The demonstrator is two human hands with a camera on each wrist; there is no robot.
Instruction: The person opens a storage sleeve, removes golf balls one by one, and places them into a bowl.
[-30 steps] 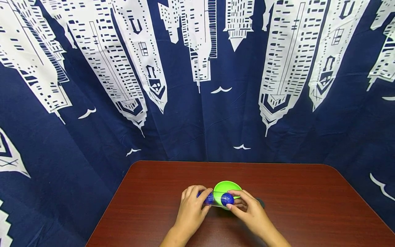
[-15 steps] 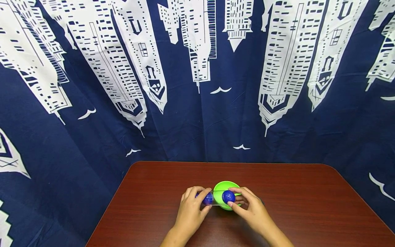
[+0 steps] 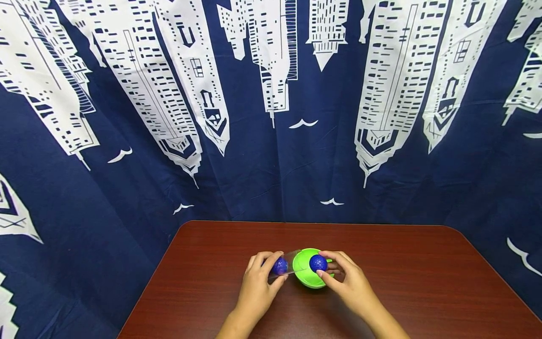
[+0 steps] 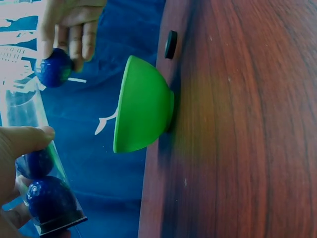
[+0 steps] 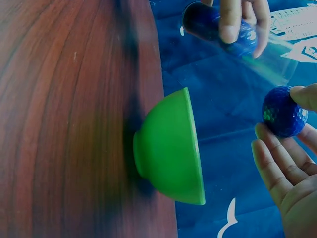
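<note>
Blue balls (image 3: pixel 318 263): right hand (image 3: pixel 348 280) pinches 1, left hand (image 3: pixel 257 285) grips tube (image 5: pixel 271 63) holding 2 more.

The person's left hand (image 3: pixel 257 285) and right hand (image 3: pixel 349 285) are both bare — with slim fingers, which have rounded tips. The left forearm (image 3: pixel 235 326) and the right forearm (image 3: pixel 383 321) are also bare, as far as the head view shows them, and their outline is smooth. In the wrist views, the left thumb (image 4: pixel 27 140) looks rather thick, and the right palm (image 5: pixel 303 204) shows fine creases — also at the finger joints.
</note>
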